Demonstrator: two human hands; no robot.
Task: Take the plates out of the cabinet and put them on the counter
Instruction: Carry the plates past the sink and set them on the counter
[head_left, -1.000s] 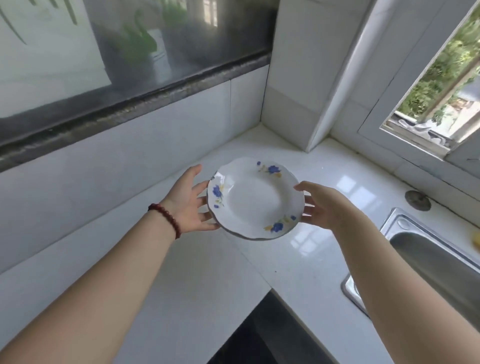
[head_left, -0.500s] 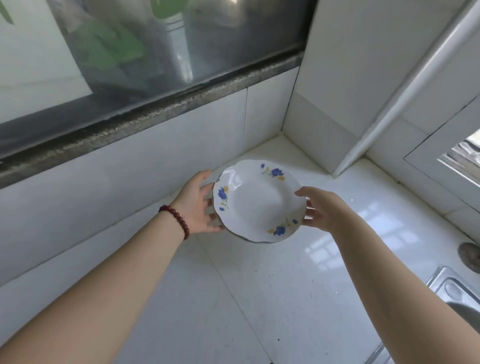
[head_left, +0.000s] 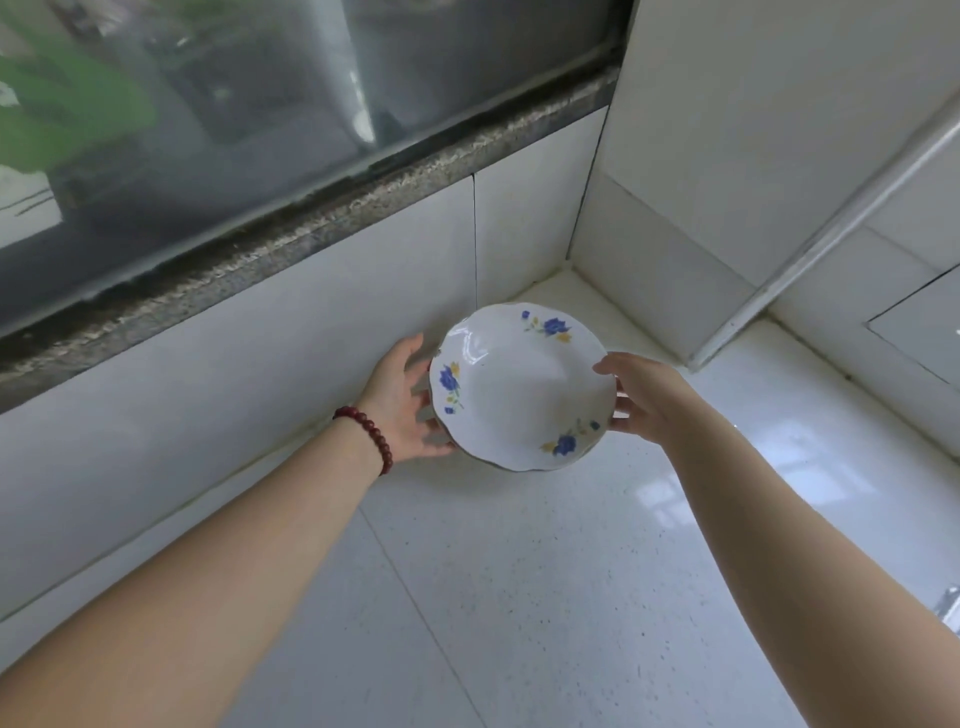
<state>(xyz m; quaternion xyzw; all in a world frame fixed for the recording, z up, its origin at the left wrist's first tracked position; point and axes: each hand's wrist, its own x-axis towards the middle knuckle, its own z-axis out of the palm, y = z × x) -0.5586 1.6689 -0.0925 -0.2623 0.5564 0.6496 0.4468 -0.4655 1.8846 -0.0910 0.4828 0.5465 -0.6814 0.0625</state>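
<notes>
1. Left hand (head_left: 402, 402): fingers spread and curled against the left rim of the white scalloped porcelain plate with blue and yellow flowers (head_left: 522, 387), gripping it from the side and beneath.
2. Right hand (head_left: 644, 400): thumb on the right rim, other fingers tucked under the edge, gripping the same plate.
3. The plate sits level between both hands, face up, over the back corner of the white speckled stone counter (head_left: 519, 597); I cannot tell whether it touches the surface.
4. A dark red beaded bracelet (head_left: 369, 434) circles the left wrist.
5. Behind, white wall tiles (head_left: 260, 353) rise to a grey speckled stone window ledge (head_left: 291, 239).
</notes>
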